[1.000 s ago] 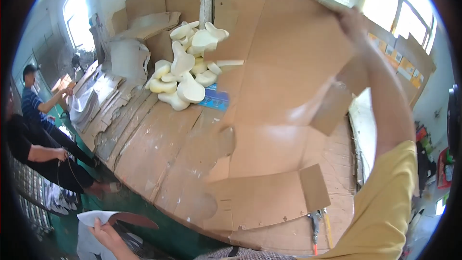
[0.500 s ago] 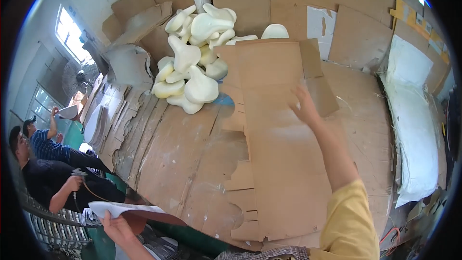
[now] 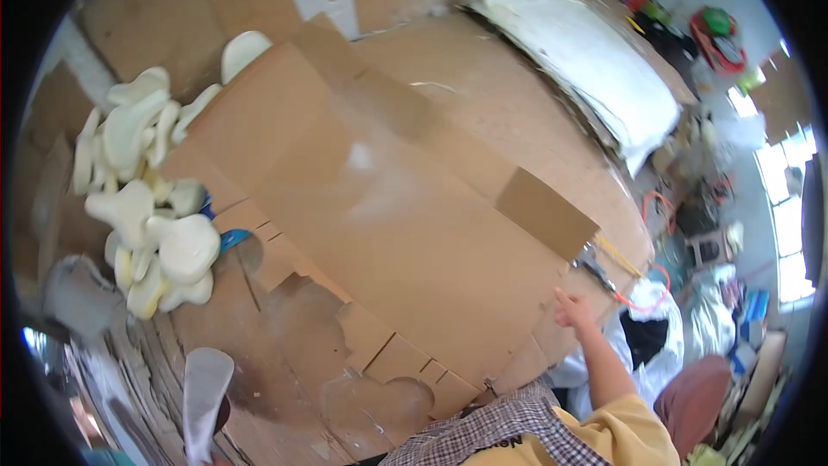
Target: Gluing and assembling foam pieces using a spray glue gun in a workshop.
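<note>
At the lower left, a thin, curved saddle-shaped cover (image 3: 207, 388), pale grey on the side that shows and dark at its edge, stands upright in my left hand (image 3: 216, 461). Only a sliver of that hand shows at the lower rim. My right hand (image 3: 571, 307) is above the right edge of a large brown cardboard sheet (image 3: 405, 242), fingers stretched out, holding nothing. Just beyond it lies a spray gun (image 3: 595, 269) with an orange hose (image 3: 655, 289). White spray residue marks the middle of the sheet.
Cream foam saddle pads (image 3: 185, 246) are heaped at the left. A raised cardboard flap (image 3: 548, 214) stands on the right side. Behind lies a white-covered slab (image 3: 586, 52). A white sack (image 3: 673, 324) and a reddish-brown rounded thing (image 3: 694, 401) are at lower right.
My view has swung to the right, so the foam pads now appear farther left. My right hand has moved from over the cardboard's far part to its right edge. The cover stays in my left hand.
</note>
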`<state>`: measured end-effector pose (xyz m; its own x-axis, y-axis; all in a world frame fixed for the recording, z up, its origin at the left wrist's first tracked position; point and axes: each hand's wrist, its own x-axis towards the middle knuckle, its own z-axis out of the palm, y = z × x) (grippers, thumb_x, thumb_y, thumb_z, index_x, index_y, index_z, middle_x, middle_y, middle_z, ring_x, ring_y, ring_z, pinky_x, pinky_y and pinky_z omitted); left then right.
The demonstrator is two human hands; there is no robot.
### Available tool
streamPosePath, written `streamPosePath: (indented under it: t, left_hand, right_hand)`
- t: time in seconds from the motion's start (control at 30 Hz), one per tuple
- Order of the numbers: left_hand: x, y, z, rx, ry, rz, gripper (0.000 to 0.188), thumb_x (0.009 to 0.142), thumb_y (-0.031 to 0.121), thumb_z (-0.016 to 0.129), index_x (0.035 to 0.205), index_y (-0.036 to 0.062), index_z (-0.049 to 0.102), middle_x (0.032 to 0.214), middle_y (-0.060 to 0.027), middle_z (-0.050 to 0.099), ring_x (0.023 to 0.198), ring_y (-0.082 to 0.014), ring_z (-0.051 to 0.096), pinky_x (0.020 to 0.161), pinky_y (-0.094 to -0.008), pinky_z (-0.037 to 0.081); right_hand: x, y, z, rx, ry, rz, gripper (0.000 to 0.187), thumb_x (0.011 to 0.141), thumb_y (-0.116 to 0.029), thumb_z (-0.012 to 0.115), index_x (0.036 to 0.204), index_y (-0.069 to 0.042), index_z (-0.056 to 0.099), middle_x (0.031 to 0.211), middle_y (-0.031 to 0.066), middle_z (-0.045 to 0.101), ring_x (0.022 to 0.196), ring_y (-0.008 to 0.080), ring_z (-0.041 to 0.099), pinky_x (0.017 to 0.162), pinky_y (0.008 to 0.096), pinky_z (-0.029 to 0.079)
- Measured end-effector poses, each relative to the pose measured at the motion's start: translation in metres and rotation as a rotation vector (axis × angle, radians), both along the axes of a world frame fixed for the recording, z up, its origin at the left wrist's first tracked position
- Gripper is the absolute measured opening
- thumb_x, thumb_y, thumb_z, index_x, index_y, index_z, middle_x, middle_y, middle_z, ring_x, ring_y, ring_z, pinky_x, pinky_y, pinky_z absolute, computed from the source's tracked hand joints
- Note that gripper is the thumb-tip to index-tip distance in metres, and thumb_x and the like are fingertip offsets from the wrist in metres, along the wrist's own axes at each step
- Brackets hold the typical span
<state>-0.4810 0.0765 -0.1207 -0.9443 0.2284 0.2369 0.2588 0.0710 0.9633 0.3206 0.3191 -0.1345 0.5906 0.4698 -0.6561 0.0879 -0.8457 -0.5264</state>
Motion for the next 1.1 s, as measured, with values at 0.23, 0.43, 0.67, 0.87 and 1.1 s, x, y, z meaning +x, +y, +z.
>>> streamPosePath:
  t: [0.23,0.43,0.67,0.87,1.1]
  left_hand:
    - [-0.004,0.064,-0.080,-0.651,0.326,0.061,0.033,0.090,0.021,0.051,0.110,-0.0042,0.057,0.116,-0.0225,0.056,0.103,-0.0342,0.054,0.091,-0.0439,0.044]
    - [0.164,0.196,-0.058,-0.915,0.627,-0.216,0.041,0.088,0.028,0.056,0.116,-0.0016,0.054,0.121,-0.0235,0.053,0.112,-0.0375,0.048,0.096,-0.0455,0.041]
    - [0.395,0.278,0.049,-0.111,-0.463,-1.263,0.035,0.097,0.020,0.043,0.126,0.0009,0.047,0.114,-0.0113,0.056,0.106,-0.0200,0.053,0.093,-0.0338,0.042]
    - [0.611,0.204,-0.001,-0.280,-1.200,-2.022,0.041,0.096,0.035,0.042,0.126,0.0078,0.048,0.113,-0.0091,0.056,0.101,-0.0240,0.055,0.092,-0.0398,0.044]
    - [0.838,0.048,-0.125,-1.089,-1.914,-1.669,0.056,0.096,0.051,0.031,0.124,0.0033,0.040,0.127,-0.0234,0.047,0.109,-0.0457,0.050,0.093,-0.0542,0.042]
  right_hand:
    - [-0.063,-0.017,-0.090,0.279,0.089,-0.154,0.021,0.082,-0.022,0.063,0.071,-0.005,0.057,0.065,0.0064,0.055,0.054,0.0150,0.051,0.044,0.0298,0.040]
    - [-0.119,-0.125,-0.066,0.101,0.453,0.040,0.018,0.087,-0.020,0.058,0.083,-0.003,0.058,0.064,0.0064,0.061,0.050,0.0146,0.057,0.045,0.0298,0.047]
    - [-0.033,-0.233,0.132,0.447,-0.038,0.403,0.023,0.088,-0.019,0.060,0.106,-0.005,0.060,0.084,0.0047,0.065,0.075,0.0100,0.062,0.071,0.0275,0.050]
    - [0.121,-0.387,0.251,0.784,-0.840,-0.525,0.015,0.092,-0.008,0.053,0.106,-0.003,0.058,0.083,0.0045,0.063,0.076,0.0098,0.060,0.068,0.0219,0.049]
    - [0.181,-0.434,0.218,0.437,-1.008,-0.376,0.032,0.089,-0.015,0.057,0.117,-0.001,0.054,0.111,0.0108,0.058,0.097,0.0194,0.056,0.080,0.0293,0.045]
